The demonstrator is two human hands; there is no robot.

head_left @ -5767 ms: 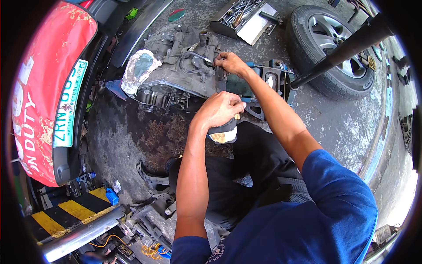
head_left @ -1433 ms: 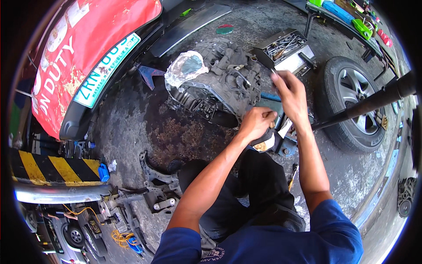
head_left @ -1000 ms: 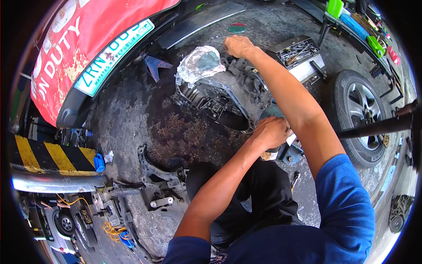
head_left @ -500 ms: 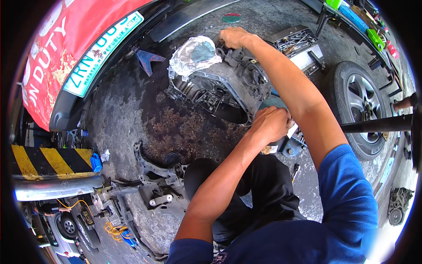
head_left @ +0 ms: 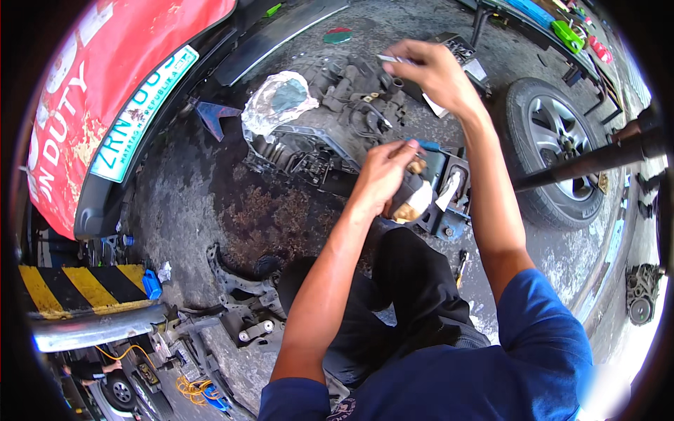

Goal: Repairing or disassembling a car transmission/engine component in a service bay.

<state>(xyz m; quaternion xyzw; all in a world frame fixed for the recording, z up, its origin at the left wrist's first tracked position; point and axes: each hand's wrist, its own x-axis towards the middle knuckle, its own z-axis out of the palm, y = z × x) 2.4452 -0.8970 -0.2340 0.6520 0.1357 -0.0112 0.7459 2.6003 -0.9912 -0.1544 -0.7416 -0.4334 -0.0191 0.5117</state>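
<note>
A grey metal gearbox housing (head_left: 344, 144) sits on the floor before me, its open side facing me and showing dark inner parts. Crumpled whitish wrapping (head_left: 278, 104) covers its left end. My right hand (head_left: 435, 74) is raised above the far right of the housing, fingers pinched on a small thin pale piece (head_left: 388, 59) whose kind I cannot make out. Just right of the housing, my left hand (head_left: 382, 172) is closed on a dark rounded object with white and tan patches (head_left: 414, 200). Its kind is unclear, and the fingers hide part of it.
A wheel (head_left: 554, 151) lies at right beside a dark bar (head_left: 590, 161). A blue-grey case (head_left: 446, 189) holds a white strip. At the lower left is a metal subframe (head_left: 246, 302); a red-covered vehicle bumper (head_left: 126, 91) stands at upper left. A bench (head_left: 554, 42) is at far right.
My right hand has lifted off the far end of the housing and swung right, now with the pale piece showing. My left hand has turned, exposing more of the patched object. The view has shifted.
</note>
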